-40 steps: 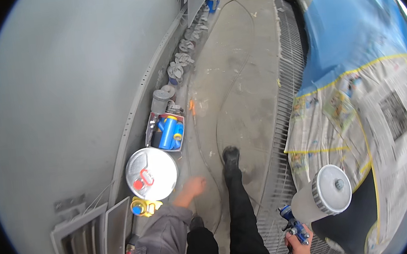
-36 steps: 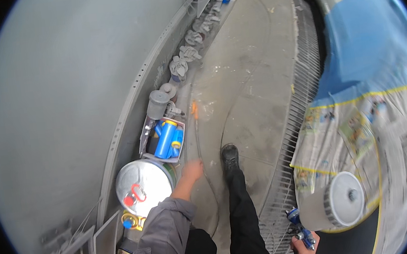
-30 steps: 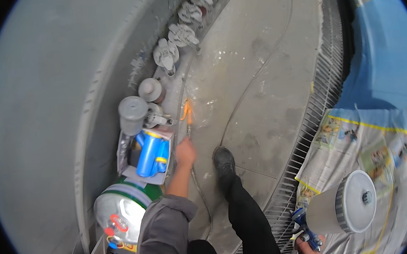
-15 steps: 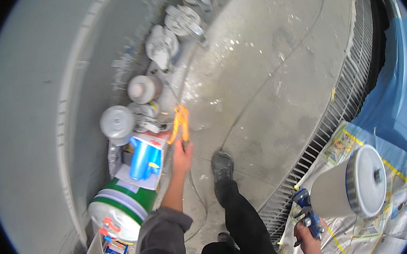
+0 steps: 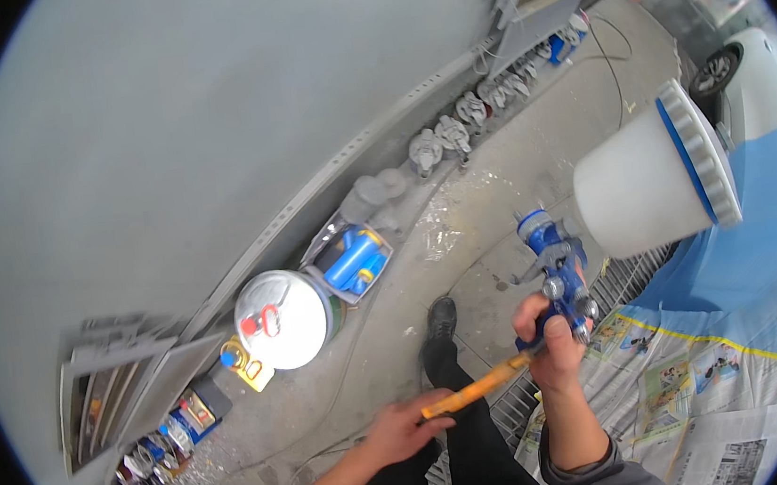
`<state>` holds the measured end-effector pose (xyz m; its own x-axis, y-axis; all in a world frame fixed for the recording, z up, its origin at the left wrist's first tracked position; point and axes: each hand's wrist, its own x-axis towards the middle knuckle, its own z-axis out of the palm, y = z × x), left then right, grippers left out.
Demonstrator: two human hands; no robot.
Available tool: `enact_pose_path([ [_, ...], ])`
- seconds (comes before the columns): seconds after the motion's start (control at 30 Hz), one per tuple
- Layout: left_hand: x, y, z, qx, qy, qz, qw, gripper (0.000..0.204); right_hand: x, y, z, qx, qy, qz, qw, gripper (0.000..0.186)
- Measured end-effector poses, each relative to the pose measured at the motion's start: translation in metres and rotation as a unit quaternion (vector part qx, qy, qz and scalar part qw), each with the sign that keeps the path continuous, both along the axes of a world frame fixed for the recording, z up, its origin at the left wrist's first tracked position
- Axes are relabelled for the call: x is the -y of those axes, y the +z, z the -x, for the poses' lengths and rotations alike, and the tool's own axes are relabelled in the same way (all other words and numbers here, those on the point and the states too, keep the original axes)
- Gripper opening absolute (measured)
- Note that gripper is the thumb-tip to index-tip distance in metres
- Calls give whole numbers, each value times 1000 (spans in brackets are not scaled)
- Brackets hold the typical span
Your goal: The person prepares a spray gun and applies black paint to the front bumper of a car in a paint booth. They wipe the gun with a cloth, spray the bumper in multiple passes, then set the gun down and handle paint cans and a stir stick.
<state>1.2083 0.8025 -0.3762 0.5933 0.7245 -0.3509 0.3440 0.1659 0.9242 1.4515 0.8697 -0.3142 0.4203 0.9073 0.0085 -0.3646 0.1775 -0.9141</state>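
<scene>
My right hand (image 5: 560, 357) grips a blue and silver spray gun (image 5: 562, 267) by its handle. A large white paint cup (image 5: 633, 184) with a blue ring and a ribbed pale cap is at the gun's right. My left hand (image 5: 404, 433) is closed around an orange hose-like piece (image 5: 481, 388), which is slightly blurred. Its far end reaches the bottom of the gun's handle beside my right hand; I cannot tell whether the two are joined.
At left stand a white-topped drum (image 5: 285, 320) and a box (image 5: 380, 267) holding blue rolls. Several grey-coated items (image 5: 453, 136) line the wall's foot. A floor grate (image 5: 618, 283) borders newspaper sheeting (image 5: 664, 384) and a car under blue film (image 5: 740, 253).
My left hand has brought the orange piece from beside the box across to the gun. My right hand has raised the gun and cup. The view has swung toward the wall.
</scene>
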Motion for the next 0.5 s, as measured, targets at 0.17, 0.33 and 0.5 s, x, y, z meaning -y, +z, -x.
enact_pose_path([
  [0.17,83,59,28,90,22,-125,988,50,78,68,39,71,43,111,990,42],
  [0.33,132,91,47,32,11,-77,996,50,105,109,79,88,54,102,989,28],
  [0.5,159,102,40,94,188,-31,977,41,95,114,103,81,133,125,980,31],
])
